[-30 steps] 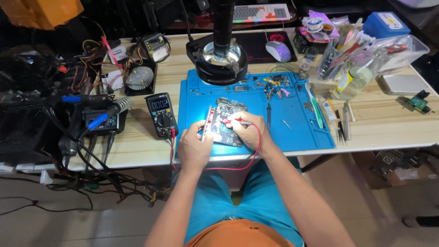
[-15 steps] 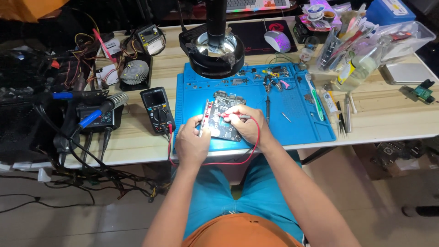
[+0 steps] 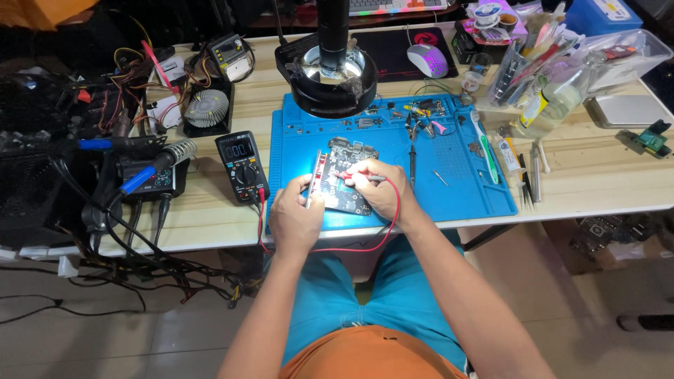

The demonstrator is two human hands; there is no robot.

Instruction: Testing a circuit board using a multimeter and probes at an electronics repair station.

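Hands [image 3: 295,217] [image 3: 379,189] on circuit board [image 3: 344,179], multimeter [image 3: 242,167] beside, magnifier lamp [image 3: 333,77] behind.

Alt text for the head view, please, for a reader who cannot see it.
Both hands work on a dark circuit board lying on a blue mat: the right hand holds a red-wired probe to it, the left hand grips its edge. A multimeter lies left of the mat.

Red probe [image 3: 354,175] now lower on board [image 3: 344,179]
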